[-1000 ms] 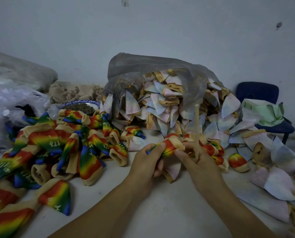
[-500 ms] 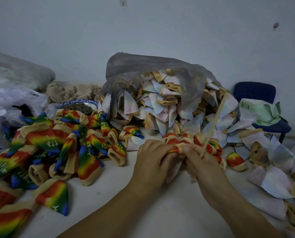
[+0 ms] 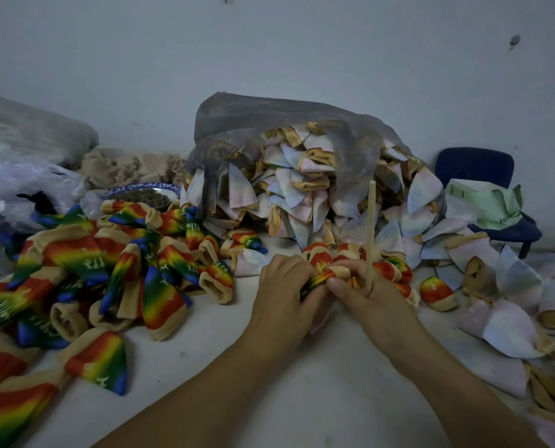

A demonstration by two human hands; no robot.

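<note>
L hand (image 3: 282, 292) clenches the small rainbow-printed, tan-cuffed soft fabric cone (image 3: 321, 278), bunched btwn both hands. R hand (image 3: 366, 295) pinches the cone's cuff & grips a thin, pale, straight wooden stick (image 3: 371, 227) upright, prob. to poke the tip out & turn it right side out. Bright cones (image 3: 85, 253), prob. done, heap left of L hand; pale inside-out ones (image 3: 302, 189) spill from a grey plastic bag (image 3: 269, 114) beyond R hand.
</note>
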